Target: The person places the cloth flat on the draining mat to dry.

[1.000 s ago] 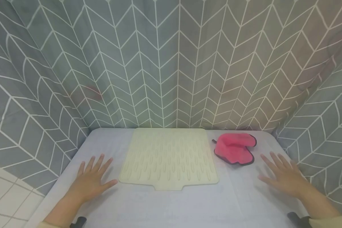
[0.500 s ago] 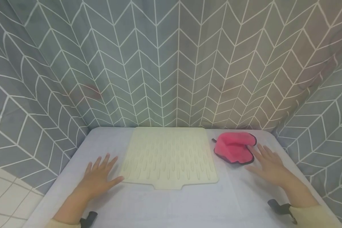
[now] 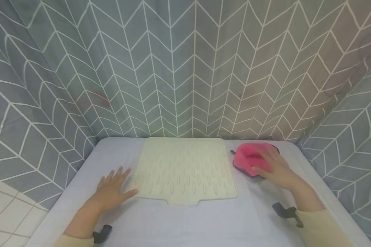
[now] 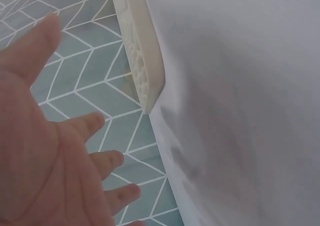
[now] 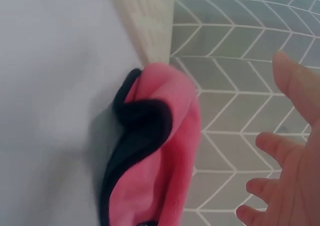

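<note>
A crumpled pink cloth (image 3: 247,157) with dark edging lies at the back right of the white-covered table. Over its right part my right hand (image 3: 276,169) hovers with fingers spread; the right wrist view shows a gap between that hand (image 5: 290,161) and the cloth (image 5: 175,151). A cream ribbed mat (image 3: 185,168) with a front tab lies flat at the middle back. Near the mat's front left corner is my left hand (image 3: 111,188), fingers spread and holding nothing. In the left wrist view its palm (image 4: 45,151) is apart from the mat's edge (image 4: 152,61).
The table (image 3: 185,226) has a smooth white cover. Grey chevron-patterned curtains (image 3: 185,68) hang behind it and at both sides. White floor tiles (image 3: 9,212) show at the lower left. Dark wrist mounts (image 3: 102,234) sit under the sleeves.
My right hand has moved left and forward, from beside the pink cloth to above it. My left hand has shifted slightly right, towards the mat. The cloth and mat have stayed in place.
</note>
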`<state>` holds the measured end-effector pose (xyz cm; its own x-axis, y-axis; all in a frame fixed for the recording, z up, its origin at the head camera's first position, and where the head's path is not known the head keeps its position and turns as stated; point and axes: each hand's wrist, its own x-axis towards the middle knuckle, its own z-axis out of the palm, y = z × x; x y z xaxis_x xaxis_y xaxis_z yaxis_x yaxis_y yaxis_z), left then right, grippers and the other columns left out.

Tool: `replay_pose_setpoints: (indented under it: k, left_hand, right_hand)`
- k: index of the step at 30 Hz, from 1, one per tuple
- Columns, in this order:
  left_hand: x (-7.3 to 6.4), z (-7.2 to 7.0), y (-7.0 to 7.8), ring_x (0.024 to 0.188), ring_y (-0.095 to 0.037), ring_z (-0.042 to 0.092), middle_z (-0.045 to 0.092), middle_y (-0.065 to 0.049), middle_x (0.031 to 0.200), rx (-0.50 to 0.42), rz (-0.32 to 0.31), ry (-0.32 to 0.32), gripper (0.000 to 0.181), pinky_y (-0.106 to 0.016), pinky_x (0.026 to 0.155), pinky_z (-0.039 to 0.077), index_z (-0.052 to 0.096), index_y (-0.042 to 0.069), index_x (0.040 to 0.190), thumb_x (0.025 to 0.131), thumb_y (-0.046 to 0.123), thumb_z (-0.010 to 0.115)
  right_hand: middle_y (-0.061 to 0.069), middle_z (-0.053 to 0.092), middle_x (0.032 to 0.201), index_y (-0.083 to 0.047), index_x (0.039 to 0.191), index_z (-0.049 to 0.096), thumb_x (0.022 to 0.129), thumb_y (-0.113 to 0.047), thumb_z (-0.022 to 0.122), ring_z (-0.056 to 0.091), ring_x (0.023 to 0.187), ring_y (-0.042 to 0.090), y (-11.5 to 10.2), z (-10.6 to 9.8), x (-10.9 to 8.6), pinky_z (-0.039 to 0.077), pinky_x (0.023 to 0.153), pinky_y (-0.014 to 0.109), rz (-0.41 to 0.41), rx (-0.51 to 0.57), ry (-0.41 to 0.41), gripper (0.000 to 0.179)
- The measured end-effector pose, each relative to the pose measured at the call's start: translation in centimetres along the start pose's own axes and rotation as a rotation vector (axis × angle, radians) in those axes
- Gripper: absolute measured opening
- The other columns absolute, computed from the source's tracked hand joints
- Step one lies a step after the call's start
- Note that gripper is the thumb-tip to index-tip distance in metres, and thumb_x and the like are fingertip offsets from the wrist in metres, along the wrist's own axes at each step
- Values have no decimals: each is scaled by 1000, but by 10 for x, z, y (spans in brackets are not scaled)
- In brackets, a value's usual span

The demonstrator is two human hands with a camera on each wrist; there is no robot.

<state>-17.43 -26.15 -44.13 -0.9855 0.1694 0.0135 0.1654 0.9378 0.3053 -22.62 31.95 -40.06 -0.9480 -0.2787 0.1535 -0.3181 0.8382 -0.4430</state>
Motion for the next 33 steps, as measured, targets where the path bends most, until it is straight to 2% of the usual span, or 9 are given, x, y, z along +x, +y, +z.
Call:
replay_pose_setpoints:
  k: [6,12,16,23,29,33]
  left_hand:
    - [4,2,1,140,-62,16,21,-34,158,-11,-6,-22,96,-79,107,9,32,3,155,88,65,61]
    - [9,5,-2,139,-64,16,19,-36,157,-8,-23,-61,100,-80,106,9,32,2,155,86,68,62]
    - [8,5,-2,139,-65,15,19,-37,156,-29,-31,-95,102,-80,106,8,31,1,155,85,68,64]
    - [10,5,-4,138,-66,14,18,-39,155,-53,-19,-119,101,-81,105,8,32,1,155,85,66,65]
    - [16,10,-6,138,-66,16,21,-39,155,-51,-3,-133,102,-80,106,11,32,0,154,84,66,66]
    - [19,10,-3,139,-65,16,23,-38,154,-63,-13,-155,104,-79,107,13,32,-2,153,82,64,68]
  right_hand:
    - [35,18,157,-3,150,37,92,-39,70,10,144,57,-6,4,13,14,106,79,-46,37,29,76]
    - [34,6,161,-1,150,39,93,-44,68,7,146,56,-13,9,27,14,106,79,16,37,16,77]
    - [34,7,161,-2,150,39,94,-46,67,6,146,56,-15,13,35,12,108,78,43,14,30,76]
    - [37,9,159,-5,156,32,95,-54,61,3,148,52,-13,19,49,11,110,77,64,-20,38,83]
    - [35,7,160,-9,157,31,96,-51,61,4,147,56,-14,25,59,14,107,80,86,17,44,79]
    - [36,7,160,-9,155,33,97,-46,62,5,145,58,-14,31,65,15,107,79,78,24,64,75]
